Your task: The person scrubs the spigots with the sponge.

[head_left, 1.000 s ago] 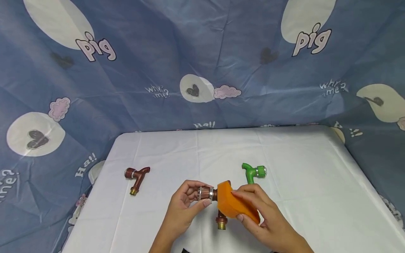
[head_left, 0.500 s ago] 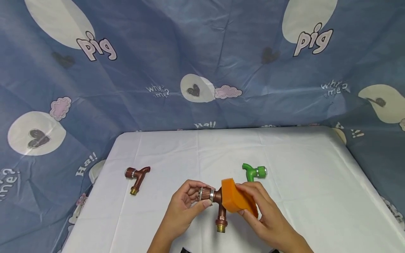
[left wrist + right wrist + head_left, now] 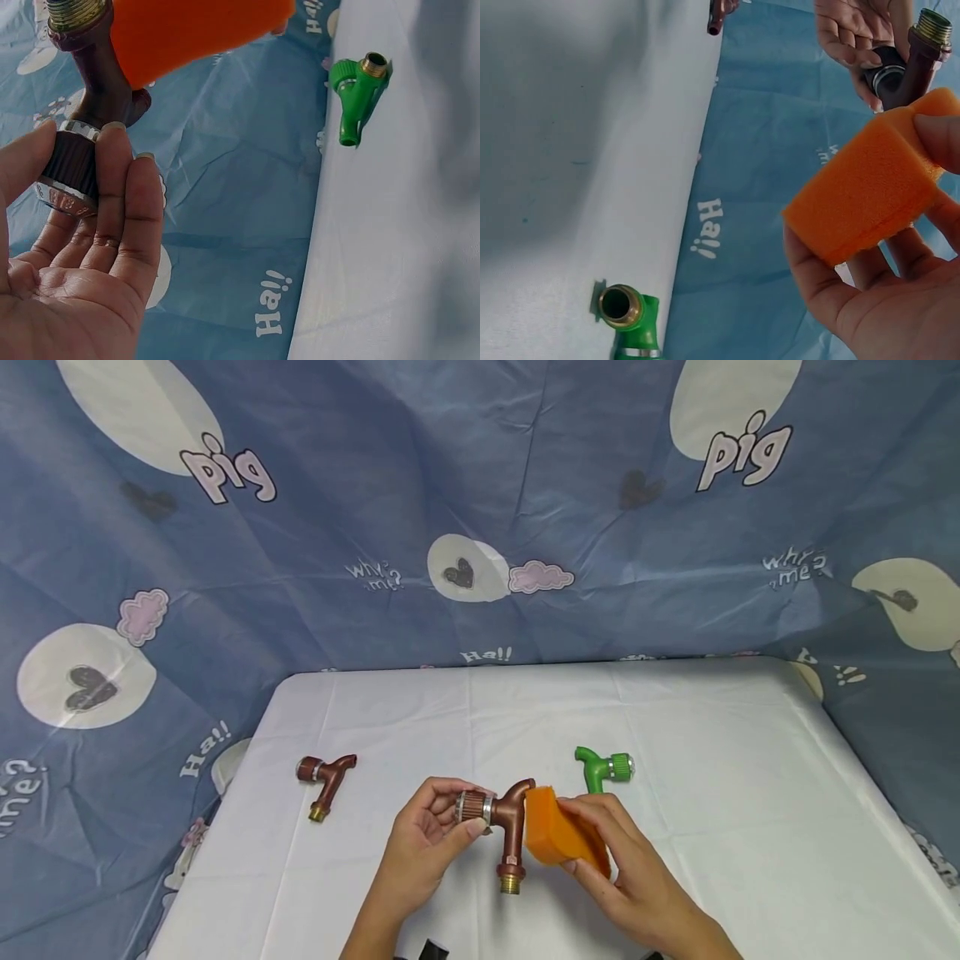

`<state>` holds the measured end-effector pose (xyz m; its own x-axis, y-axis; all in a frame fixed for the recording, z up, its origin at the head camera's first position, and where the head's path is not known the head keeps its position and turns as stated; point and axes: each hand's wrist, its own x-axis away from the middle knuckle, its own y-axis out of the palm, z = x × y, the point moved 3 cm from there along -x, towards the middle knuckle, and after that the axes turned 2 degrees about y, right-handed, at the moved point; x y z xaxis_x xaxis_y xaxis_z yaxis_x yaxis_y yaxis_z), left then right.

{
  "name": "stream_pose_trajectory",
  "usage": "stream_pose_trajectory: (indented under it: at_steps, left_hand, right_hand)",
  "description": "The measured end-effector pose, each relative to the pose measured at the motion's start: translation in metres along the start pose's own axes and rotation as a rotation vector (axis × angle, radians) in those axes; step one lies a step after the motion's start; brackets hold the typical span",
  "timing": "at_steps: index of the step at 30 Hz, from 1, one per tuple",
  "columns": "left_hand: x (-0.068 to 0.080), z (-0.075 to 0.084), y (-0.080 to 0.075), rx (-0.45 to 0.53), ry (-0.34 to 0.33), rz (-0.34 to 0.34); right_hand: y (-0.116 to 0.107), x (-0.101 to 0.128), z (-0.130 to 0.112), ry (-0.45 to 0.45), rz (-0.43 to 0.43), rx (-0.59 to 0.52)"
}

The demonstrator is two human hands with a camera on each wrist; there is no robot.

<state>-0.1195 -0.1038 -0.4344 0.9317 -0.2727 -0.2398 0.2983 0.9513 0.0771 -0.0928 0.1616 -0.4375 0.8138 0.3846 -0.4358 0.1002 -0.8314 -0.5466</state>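
My left hand (image 3: 423, 843) grips a brown faucet (image 3: 512, 827) by its ribbed knob, thumb on the near side. The faucet's brass threaded end points down toward me and its spout points away. In the left wrist view the fingers wrap the dark knob (image 3: 73, 161) with its silver rings. My right hand (image 3: 637, 877) pinches an orange sponge (image 3: 558, 831) between thumb and fingers, just right of the faucet body. The right wrist view shows the sponge (image 3: 870, 187) overlapping part of the faucet (image 3: 915, 75).
A second brown faucet (image 3: 326, 783) lies on the white-covered table (image 3: 405, 718) to the left. Behind my right hand lies a green faucet (image 3: 600, 767), its lower part hidden. A blue printed cloth (image 3: 330, 627) hangs behind and around the table.
The sponge has come off the faucet's body and now sits at its right. My left hand has shifted slightly left and up with the faucet, uncovering the spout.
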Motion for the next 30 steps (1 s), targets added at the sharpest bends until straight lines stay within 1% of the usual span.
stream_pose_trajectory:
  at_steps: [6, 9, 12, 14, 17, 19, 22, 24, 27, 30]
  left_hand:
    - [-0.001, -0.001, -0.004, 0.033, -0.009, 0.008]
    - [-0.002, -0.001, -0.005, 0.042, -0.02, 0.023]
    - [-0.002, -0.001, -0.005, 0.061, -0.027, 0.045]
    - [-0.002, -0.002, -0.005, 0.08, -0.026, 0.053]
    - [-0.002, -0.002, -0.005, 0.1, -0.028, 0.046]
    - [-0.002, -0.002, -0.004, 0.109, -0.038, 0.045]
    - [-0.002, -0.003, -0.001, 0.141, -0.059, 0.036]
    - [-0.002, -0.006, 0.001, 0.169, -0.077, 0.022]
    - [-0.002, -0.008, 0.002, 0.194, -0.104, -0.018]
    - [-0.002, -0.01, 0.003, 0.155, -0.131, -0.06]
  right_hand:
    - [-0.001, 0.002, 0.003, 0.009, 0.009, 0.016]
    - [-0.003, 0.002, 0.001, 0.003, 0.024, -0.014]
    - [-0.004, 0.002, -0.002, -0.011, 0.022, -0.069]
    - [-0.002, 0.002, -0.004, 0.011, -0.003, -0.093]
    - [-0.001, 0.003, -0.006, 0.069, -0.042, -0.114]
    - [0.0, 0.004, -0.008, 0.082, -0.046, -0.118]
    - [0.002, 0.004, -0.01, 0.039, -0.026, -0.162]
    - [0.003, 0.004, -0.012, -0.011, -0.011, -0.194]
    - [0.004, 0.003, -0.013, -0.049, -0.003, -0.226]
    - [0.004, 0.003, -0.015, -0.063, 0.013, -0.233]
